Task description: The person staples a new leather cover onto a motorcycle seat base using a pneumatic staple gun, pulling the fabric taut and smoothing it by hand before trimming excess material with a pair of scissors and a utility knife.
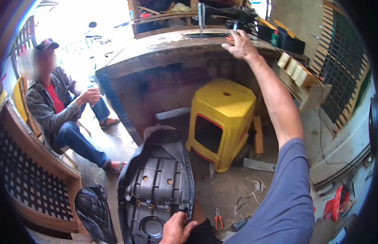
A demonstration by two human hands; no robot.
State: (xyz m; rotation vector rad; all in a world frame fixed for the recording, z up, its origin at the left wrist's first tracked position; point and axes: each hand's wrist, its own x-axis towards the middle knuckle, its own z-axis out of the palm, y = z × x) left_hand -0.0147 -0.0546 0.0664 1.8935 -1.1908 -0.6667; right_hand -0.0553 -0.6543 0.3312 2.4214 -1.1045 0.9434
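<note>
A black motorcycle seat (156, 179) lies underside up in front of me, its ribbed plastic base showing with the cover folded round its rim. My left hand (178, 228) is closed on the seat's right edge near the bottom of the picture; its fingertips are partly hidden. Stretched far forward over the worn workbench (156, 48), my right hand (241, 45) has its fingers apart. Just beyond it lies a small orange-red item (229, 38), whose kind I cannot make out. A black sewing machine (233, 15) stands behind that hand.
A yellow plastic stool (223, 97) stands before the bench. Orange-handled pliers (218, 219) lie on the floor among scraps. Another black seat piece (95, 213) rests at lower left. At left sits a person (54, 93) in a cap. Wooden blocks (296, 70) are at right.
</note>
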